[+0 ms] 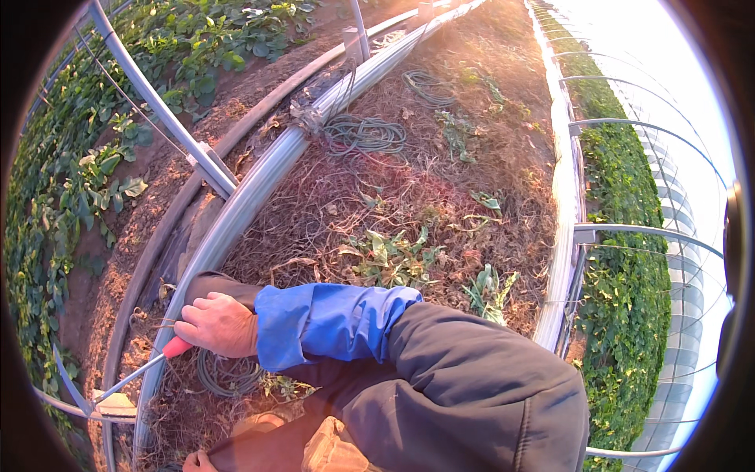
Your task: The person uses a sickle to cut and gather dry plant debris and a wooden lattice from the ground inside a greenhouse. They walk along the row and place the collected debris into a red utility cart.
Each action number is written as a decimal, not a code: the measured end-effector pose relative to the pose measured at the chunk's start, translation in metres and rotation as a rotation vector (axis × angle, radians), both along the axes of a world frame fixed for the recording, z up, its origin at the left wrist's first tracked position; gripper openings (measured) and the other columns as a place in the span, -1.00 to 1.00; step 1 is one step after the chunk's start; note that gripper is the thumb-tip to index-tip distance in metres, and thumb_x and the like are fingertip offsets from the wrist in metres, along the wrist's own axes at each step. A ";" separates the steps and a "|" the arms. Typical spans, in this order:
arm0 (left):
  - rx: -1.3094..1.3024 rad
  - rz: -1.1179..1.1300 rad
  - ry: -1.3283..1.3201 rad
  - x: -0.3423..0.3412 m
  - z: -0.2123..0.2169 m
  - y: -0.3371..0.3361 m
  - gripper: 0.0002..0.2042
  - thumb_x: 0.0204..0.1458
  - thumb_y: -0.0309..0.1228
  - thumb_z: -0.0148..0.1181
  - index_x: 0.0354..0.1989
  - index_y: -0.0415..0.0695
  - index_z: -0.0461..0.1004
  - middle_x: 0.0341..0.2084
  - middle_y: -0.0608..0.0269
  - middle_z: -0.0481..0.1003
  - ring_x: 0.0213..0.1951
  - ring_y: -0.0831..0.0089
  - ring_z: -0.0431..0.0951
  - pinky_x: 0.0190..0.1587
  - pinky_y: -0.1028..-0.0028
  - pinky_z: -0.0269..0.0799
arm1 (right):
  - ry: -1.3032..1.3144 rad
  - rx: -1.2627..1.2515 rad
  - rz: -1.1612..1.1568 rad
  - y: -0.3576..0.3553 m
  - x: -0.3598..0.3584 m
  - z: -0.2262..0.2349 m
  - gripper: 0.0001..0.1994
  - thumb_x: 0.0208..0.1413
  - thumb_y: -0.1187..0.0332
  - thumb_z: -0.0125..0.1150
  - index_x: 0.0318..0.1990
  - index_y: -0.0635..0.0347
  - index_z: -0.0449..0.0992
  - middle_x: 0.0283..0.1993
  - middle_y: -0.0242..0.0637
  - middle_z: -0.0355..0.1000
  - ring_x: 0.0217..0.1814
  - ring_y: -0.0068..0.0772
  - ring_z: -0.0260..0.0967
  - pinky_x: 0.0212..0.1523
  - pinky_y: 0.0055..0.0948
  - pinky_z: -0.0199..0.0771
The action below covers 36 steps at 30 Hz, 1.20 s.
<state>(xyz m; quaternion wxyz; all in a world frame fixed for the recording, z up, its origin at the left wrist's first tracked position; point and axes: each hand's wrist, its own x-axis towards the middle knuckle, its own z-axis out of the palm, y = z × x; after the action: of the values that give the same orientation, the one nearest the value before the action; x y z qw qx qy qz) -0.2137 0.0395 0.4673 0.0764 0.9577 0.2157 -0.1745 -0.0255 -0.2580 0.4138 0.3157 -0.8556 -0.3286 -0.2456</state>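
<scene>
My right hand (216, 323) reaches across to the left, its arm in a dark jacket with a blue sleeve cover (330, 318). Its fingers are closed around the red handle of a thin metal tool (174, 347) like a screwdriver. The tool's shaft points down-left toward a joint of metal pipes (98, 403). The hand rests beside a long grey pipe (259, 189) that runs along the ground. A small part of my left hand (197, 462) shows at the bottom edge, its fingers hidden.
A dark coil of cord (224, 374) lies under my right hand, and another coil (366, 134) lies farther up the dry, weedy bed. A slanted pipe strut (157, 102) crosses at left. Green leafy rows flank both sides, with a second rail (562, 197) at right.
</scene>
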 end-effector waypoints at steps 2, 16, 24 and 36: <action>-0.021 0.013 -0.016 0.000 0.001 -0.002 -0.55 0.16 -0.07 0.02 -0.18 -0.28 0.60 -0.18 -0.26 0.53 -0.11 -0.21 0.48 0.01 0.06 0.36 | 0.001 -0.007 -0.004 0.000 -0.001 0.001 -0.82 -0.05 0.29 0.20 -0.28 0.05 0.41 -0.36 -0.41 0.32 -0.29 -0.38 0.36 -0.30 -0.36 0.34; 0.059 0.035 -0.052 -0.014 -0.009 0.009 -0.53 0.15 -0.02 0.04 -0.19 -0.24 0.62 -0.17 -0.19 0.54 -0.09 -0.16 0.48 0.03 0.10 0.34 | -0.050 0.020 0.010 0.002 -0.002 0.001 -0.82 -0.07 0.28 0.17 -0.29 0.05 0.39 -0.37 -0.40 0.26 -0.33 -0.40 0.32 -0.34 -0.37 0.32; 0.043 0.058 -0.057 -0.013 -0.007 0.008 -0.55 0.15 -0.04 0.06 -0.19 -0.24 0.62 -0.20 -0.20 0.55 -0.11 -0.17 0.49 0.02 0.11 0.37 | -0.042 0.007 0.011 0.002 -0.002 0.003 -0.82 -0.06 0.28 0.17 -0.29 0.06 0.39 -0.37 -0.40 0.26 -0.33 -0.40 0.33 -0.35 -0.37 0.32; 0.108 0.051 -0.086 -0.015 -0.007 0.001 -0.59 0.17 -0.09 0.05 -0.25 -0.23 0.62 -0.26 -0.17 0.56 -0.15 -0.16 0.50 -0.04 0.11 0.39 | -0.036 -0.003 0.009 0.001 -0.003 0.002 -0.81 -0.06 0.29 0.16 -0.27 0.06 0.39 -0.36 -0.39 0.26 -0.32 -0.39 0.33 -0.33 -0.36 0.32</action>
<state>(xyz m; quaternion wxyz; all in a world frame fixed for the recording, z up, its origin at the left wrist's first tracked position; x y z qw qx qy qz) -0.2285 0.0401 0.4604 0.0383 0.9612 0.2456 -0.1193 -0.0286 -0.2570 0.4154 0.3096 -0.8499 -0.3386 -0.2591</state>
